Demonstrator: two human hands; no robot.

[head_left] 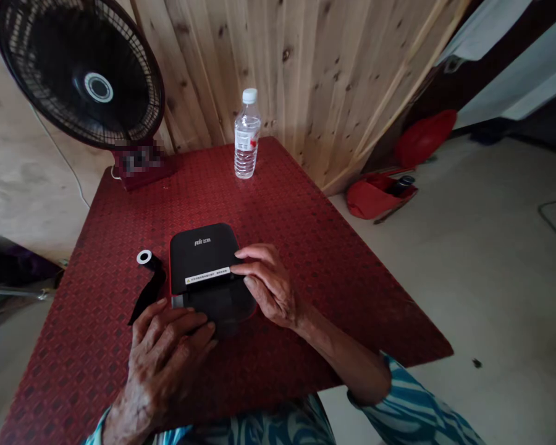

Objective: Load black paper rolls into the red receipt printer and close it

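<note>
A flat black device with red sides, which looks like a small printer, lies on the red-patterned table. It bears a pale logo and a white warning strip; its near part is a dark, smooth panel. My right hand reaches in from the right, its fingers apart and fingertips touching the device near the strip's right end. My left hand lies palm down at the device's near left corner, fingers stretched out over the edge. Beside the device on the left is a roll of black ribbon with a white core and a loose tail.
A clear water bottle with a white cap stands at the table's back. A large dark fan is at the back left, against the wall. Red bags lie on the floor to the right, beyond the edge of the table.
</note>
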